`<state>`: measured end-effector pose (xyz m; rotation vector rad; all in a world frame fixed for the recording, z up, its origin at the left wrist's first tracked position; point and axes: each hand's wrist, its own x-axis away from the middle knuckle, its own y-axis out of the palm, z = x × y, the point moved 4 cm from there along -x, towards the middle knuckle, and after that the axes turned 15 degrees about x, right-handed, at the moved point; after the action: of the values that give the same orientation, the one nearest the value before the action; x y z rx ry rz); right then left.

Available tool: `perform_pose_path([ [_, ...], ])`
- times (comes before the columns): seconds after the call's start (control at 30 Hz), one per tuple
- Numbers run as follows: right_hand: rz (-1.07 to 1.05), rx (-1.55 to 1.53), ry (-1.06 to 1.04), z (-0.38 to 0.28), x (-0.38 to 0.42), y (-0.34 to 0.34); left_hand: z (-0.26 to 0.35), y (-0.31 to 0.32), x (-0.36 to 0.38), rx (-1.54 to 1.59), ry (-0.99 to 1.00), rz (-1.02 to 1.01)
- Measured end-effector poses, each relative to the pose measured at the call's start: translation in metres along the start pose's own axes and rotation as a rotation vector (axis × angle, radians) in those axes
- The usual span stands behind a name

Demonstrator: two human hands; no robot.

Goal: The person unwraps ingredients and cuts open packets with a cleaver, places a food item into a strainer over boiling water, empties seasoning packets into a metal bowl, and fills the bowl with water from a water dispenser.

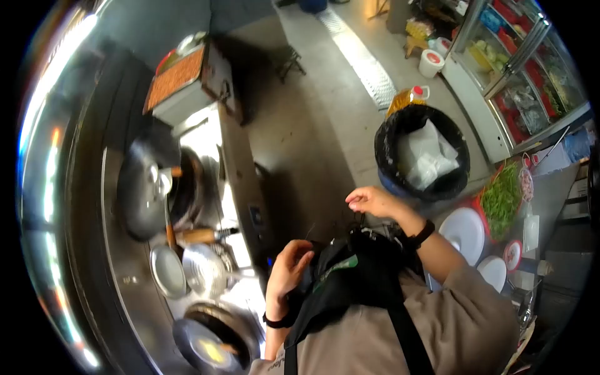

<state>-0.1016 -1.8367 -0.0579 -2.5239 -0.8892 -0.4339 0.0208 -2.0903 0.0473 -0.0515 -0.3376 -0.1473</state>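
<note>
My left hand [292, 269] hovers beside the stove counter, its fingers loosely bent and nothing visible in them. It is close to the black apron [350, 265] on my front. In front of my waist, my right hand [374, 202] has thumb and fingertips drawn together. Whatever may be between those fingertips is too small to make out. A thin dark strand shows just below that hand. Beyond it stands a bin with a black liner [385, 156], holding a crumpled white plastic bag [428, 155]. Neither hand touches the bin or the cookware.
On the left stove counter are a large wok [140, 194], a strainer [205, 270], a metal bowl [167, 270] and a pan with yellow food [199, 350]. Leafy greens [502, 200], a white lid [462, 231] and a glass-door fridge [509, 69] are at right. An oil jug [405, 100] stands behind the bin.
</note>
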Motion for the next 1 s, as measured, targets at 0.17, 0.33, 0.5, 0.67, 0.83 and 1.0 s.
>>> perform_pose_path([
  [0.17,0.112,-0.028,-0.073,-0.002,-0.090,-0.098,0.054,-0.003,-0.128,-0.084,0.031,-0.061],
  [0.33,0.214,0.129,-0.097,-0.014,-0.186,-0.195,0.081,-0.027,-0.276,-0.145,0.084,-0.116],
  [0.5,0.336,0.149,0.050,-0.027,-0.255,-0.320,0.135,-0.050,-0.477,-0.210,0.009,-0.311],
  [0.67,0.470,-0.152,0.120,0.003,-0.293,-0.446,0.225,0.006,-0.700,-0.461,0.200,-0.521],
  [0.83,0.613,-0.402,0.190,0.061,-0.321,-0.570,0.299,0.121,-0.860,-0.590,0.245,-0.682],
  [1.0,0.731,-0.302,0.171,0.072,-0.371,-0.730,0.348,0.198,-0.994,-0.502,0.197,-0.726],
])
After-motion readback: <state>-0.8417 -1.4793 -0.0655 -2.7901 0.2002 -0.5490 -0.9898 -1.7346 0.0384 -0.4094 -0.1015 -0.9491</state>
